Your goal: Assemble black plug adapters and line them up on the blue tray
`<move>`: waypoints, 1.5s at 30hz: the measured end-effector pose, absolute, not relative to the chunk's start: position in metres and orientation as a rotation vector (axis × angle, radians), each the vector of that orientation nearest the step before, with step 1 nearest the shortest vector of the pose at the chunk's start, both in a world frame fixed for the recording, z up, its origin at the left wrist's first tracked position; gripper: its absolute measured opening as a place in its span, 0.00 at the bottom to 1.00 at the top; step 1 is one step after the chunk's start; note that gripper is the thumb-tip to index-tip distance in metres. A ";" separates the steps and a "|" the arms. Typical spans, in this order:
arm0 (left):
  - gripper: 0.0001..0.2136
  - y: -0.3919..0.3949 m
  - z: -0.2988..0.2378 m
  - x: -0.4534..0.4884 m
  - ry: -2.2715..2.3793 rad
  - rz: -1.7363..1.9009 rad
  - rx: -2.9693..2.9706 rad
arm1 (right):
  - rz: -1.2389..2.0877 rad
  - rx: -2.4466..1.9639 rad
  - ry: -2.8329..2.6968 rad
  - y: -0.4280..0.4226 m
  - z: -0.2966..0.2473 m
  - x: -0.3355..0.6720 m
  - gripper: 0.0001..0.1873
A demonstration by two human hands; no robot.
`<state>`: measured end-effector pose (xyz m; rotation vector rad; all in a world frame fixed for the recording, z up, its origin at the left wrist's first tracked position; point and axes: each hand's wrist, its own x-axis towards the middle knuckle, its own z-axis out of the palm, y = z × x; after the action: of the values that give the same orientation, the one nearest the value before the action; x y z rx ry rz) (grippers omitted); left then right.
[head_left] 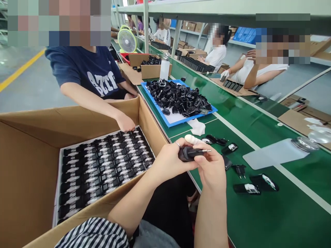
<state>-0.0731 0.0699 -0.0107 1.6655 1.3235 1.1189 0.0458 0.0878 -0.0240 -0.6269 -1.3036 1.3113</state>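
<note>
Green bench (271,222) right of right hand (213,165), box (28,179) left of left hand (168,156). Hands close together, fingers curled round one plug (186,154), its pin (207,150) pointing right; forearms (210,213) slant inward.

It was a factory assembly line: a green worktop (274,220) ran toward the top of the frame, people (217,57) lined its far side, a blue tray (181,122) heaped with black plug parts (178,98) stood near centre, and a yellow line (23,70) marked the floor (31,94) at upper left.
</note>
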 end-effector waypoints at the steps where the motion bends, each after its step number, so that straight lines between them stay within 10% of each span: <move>1: 0.14 0.071 -0.011 -0.075 1.275 1.108 1.667 | 1.304 -0.647 -1.336 0.088 -0.024 0.048 0.07; 12: 0.12 0.069 -0.067 -0.003 0.687 0.950 1.684 | 0.591 -1.394 -1.489 0.020 -0.038 0.122 0.08; 21: 0.24 0.067 -0.088 0.034 0.844 0.713 1.645 | 0.629 -1.539 -1.252 0.005 -0.072 0.157 0.09; 36: 0.16 0.073 -0.075 0.022 0.738 0.642 2.083 | 0.575 -1.833 -1.669 0.005 -0.051 0.168 0.15; 45: 0.06 0.085 -0.012 0.045 0.880 -0.149 2.593 | 0.474 -2.145 -2.005 0.021 -0.026 0.164 0.15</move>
<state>0.0448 0.0854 -0.0120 2.5929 0.8797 -0.1491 0.1642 0.0213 -0.0259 -2.1445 -2.0051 0.4743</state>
